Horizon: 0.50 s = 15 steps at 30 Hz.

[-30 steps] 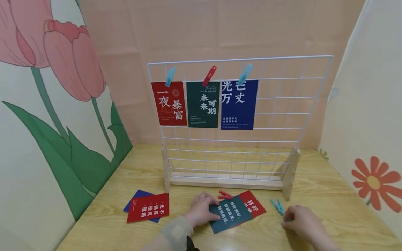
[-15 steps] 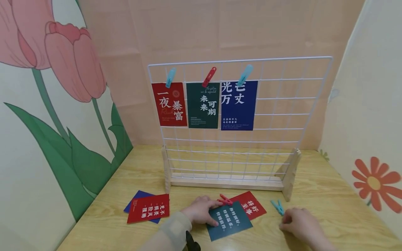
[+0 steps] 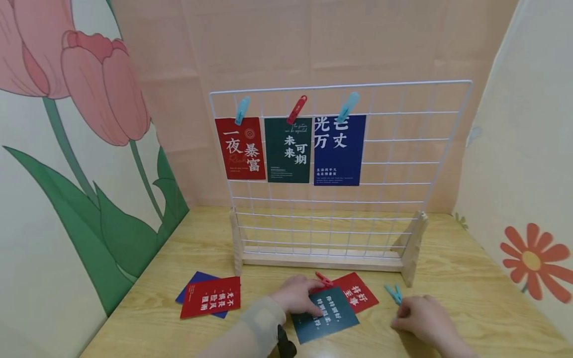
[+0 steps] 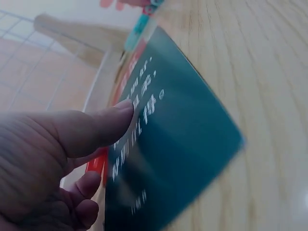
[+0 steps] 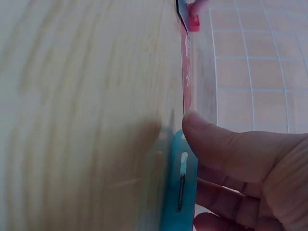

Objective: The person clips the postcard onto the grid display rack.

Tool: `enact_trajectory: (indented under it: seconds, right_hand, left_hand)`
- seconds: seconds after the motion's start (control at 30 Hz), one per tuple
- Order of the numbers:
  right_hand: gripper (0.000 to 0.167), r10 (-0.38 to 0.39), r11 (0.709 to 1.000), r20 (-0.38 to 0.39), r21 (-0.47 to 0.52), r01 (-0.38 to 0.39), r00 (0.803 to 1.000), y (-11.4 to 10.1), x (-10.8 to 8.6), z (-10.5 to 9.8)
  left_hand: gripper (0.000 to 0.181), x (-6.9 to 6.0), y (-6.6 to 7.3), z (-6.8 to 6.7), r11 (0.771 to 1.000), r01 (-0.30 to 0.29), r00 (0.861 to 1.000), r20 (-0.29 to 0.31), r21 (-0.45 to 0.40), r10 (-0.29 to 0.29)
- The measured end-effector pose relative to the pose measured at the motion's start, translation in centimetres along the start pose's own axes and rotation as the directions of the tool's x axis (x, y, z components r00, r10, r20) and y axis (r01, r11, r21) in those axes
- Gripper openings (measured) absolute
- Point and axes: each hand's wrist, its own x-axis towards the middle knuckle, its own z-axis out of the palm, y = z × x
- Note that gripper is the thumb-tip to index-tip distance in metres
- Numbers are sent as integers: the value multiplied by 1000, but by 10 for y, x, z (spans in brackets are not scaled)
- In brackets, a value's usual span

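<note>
My left hand (image 3: 299,297) holds the dark green card (image 3: 329,323), its thumb on the printed face and its other fingers behind the far edge. Under that card shows a red card (image 3: 356,292). A red clothespin (image 3: 324,279) lies by my left index finger. My right hand (image 3: 425,318) is curled low over the table, its thumb tip against the end of a teal clothespin (image 5: 179,192) and fingers curled behind it; the head view hides this clothespin. Another teal clothespin (image 3: 394,294) lies just beyond the right fingertips.
A white wire grid (image 3: 398,162) stands behind on wooden feet. From it hang a red card (image 3: 239,164), a green card (image 3: 288,161) and a blue card (image 3: 337,161) on clothespins. At left, another red card (image 3: 210,298) overlaps a blue card (image 3: 201,276).
The green card has slid toward me and slightly left, uncovering more of the red card. My left thumb now reaches further over it. The red clothespin shifted slightly; my right hand crept left.
</note>
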Motion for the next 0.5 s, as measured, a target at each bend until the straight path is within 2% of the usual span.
enact_trajectory:
  seconds: [0.17,0.37,0.5]
  right_hand:
    - [30,0,1000,3,16,0,1000,-3,1,0]
    - [29,13,1000,33,21,-14,999,-7,4,1]
    - [28,15,1000,53,20,-16,998,-9,5,0]
  left_hand:
    - [63,11,9,7,999,4,999,-33,50,-3]
    - [56,18,19,14,999,30,997,-69,-13,-31]
    - [51,22,27,18,998,62,993,-100,-24,-64]
